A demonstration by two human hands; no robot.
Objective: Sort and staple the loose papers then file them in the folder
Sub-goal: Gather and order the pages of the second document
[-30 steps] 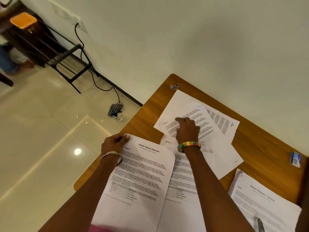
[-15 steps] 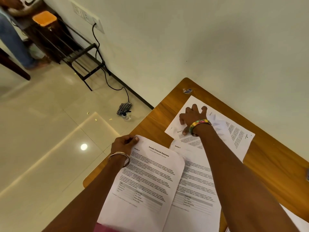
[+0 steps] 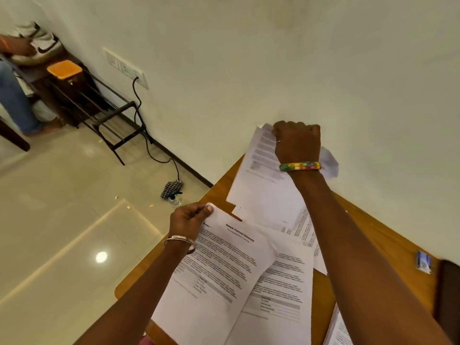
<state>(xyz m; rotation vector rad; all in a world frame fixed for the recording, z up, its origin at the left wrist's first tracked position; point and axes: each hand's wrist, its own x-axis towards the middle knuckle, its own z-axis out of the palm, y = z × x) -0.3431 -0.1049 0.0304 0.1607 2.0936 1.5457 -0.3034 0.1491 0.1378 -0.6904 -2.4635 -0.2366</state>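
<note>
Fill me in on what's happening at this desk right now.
A person is sorting loose printed pages on a wooden table. The left hand pinches the top corner of a sheet headed "Sample Financial Statement", which overlaps another printed page. The right hand grips the far end of a sheet and holds it tilted up off the table. No stapler or folder is clearly in view.

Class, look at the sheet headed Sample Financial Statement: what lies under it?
Under the Sample Financial Statement sheet, pinched by the left hand, another printed sheet shows to its right on the wooden table. Anything beneath its middle is covered.
</note>
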